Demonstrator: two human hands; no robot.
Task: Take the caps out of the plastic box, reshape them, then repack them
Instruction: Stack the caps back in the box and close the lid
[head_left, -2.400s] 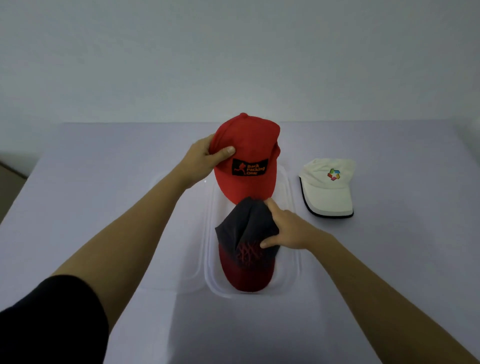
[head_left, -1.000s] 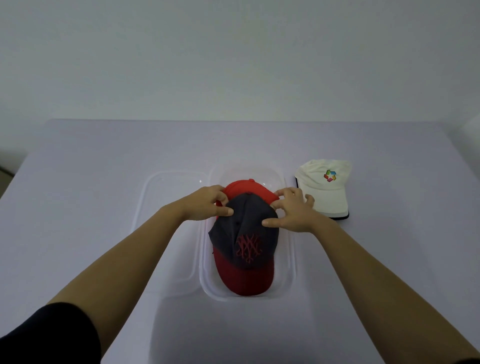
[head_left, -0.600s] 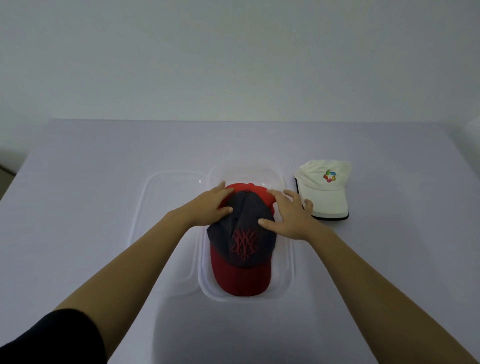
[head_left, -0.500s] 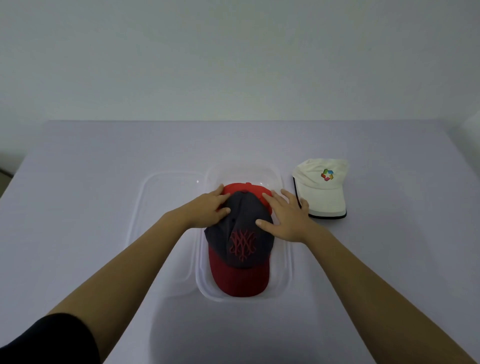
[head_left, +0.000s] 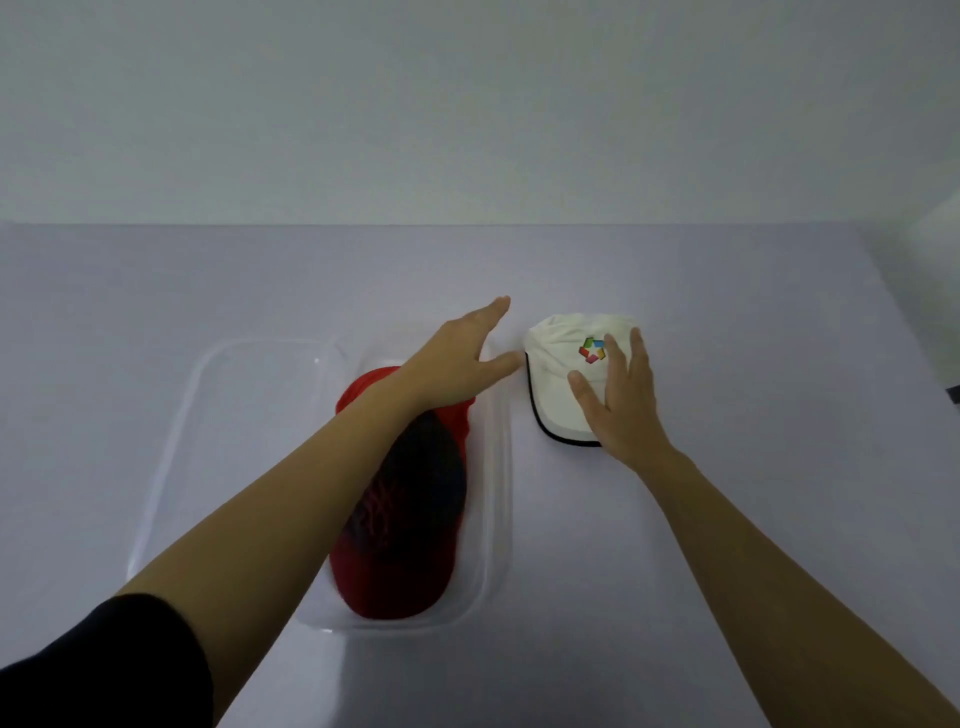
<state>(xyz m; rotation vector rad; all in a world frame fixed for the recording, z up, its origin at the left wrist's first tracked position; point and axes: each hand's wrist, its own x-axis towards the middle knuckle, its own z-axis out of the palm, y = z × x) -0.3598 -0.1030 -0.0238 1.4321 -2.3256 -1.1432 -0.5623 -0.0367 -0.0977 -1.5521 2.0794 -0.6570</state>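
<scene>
Right hand (head_left: 623, 405), fingers spread, is resting on the white cap (head_left: 555, 364); left hand (head_left: 457, 358) is hovering open beside it. Cupping both sides should be keeping its shape.

A pale lilac table (head_left: 208, 286) carried a clear plastic box (head_left: 502, 467), a clear lid (head_left: 234, 415) flat against its left side, and a white cap (head_left: 557, 397) just right.

A pale lavender table (head_left: 208, 291) meets a plain white wall (head_left: 467, 104).
</scene>
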